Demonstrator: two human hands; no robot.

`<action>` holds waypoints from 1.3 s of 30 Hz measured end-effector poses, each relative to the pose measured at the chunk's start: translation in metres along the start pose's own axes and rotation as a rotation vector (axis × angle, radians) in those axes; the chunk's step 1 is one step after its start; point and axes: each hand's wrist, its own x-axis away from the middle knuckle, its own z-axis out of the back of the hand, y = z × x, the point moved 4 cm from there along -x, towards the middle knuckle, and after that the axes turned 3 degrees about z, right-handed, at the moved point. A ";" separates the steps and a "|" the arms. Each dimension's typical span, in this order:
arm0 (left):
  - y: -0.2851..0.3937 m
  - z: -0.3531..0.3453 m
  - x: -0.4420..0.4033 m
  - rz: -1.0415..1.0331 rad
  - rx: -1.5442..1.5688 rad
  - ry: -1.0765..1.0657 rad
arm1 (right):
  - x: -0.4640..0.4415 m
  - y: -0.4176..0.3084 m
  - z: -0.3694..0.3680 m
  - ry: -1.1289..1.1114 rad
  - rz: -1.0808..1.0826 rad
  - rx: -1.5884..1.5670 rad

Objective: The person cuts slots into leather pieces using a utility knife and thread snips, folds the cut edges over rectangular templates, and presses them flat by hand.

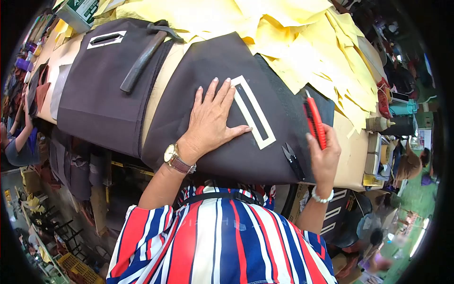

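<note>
Left hand (210, 118) spread flat; right hand (326, 154) wrapped round a red utility knife (317, 122) — blade (308, 93) apparently out, so slipping could slash the dark sheet (227, 154).

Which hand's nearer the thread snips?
Right. The right hand, holding a red utility knife, is just right of the black thread snips; the left hand is farther off, to their left.

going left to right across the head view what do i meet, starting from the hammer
Hammer, left hand, pale rectangular frame, black snips, red cutter held in the right hand, nozzle-tipped bottle.
</note>
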 end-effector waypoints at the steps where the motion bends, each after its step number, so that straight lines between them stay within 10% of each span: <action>1: 0.000 0.000 0.000 0.001 0.001 -0.004 | 0.003 -0.021 -0.010 -0.020 0.110 -0.015; 23: 0.000 0.004 -0.001 0.019 0.059 0.096 | 0.001 -0.066 -0.078 -0.192 0.401 -0.067; 39: 0.003 0.002 -0.002 0.036 0.046 0.056 | -0.036 -0.129 -0.059 -0.487 0.515 0.650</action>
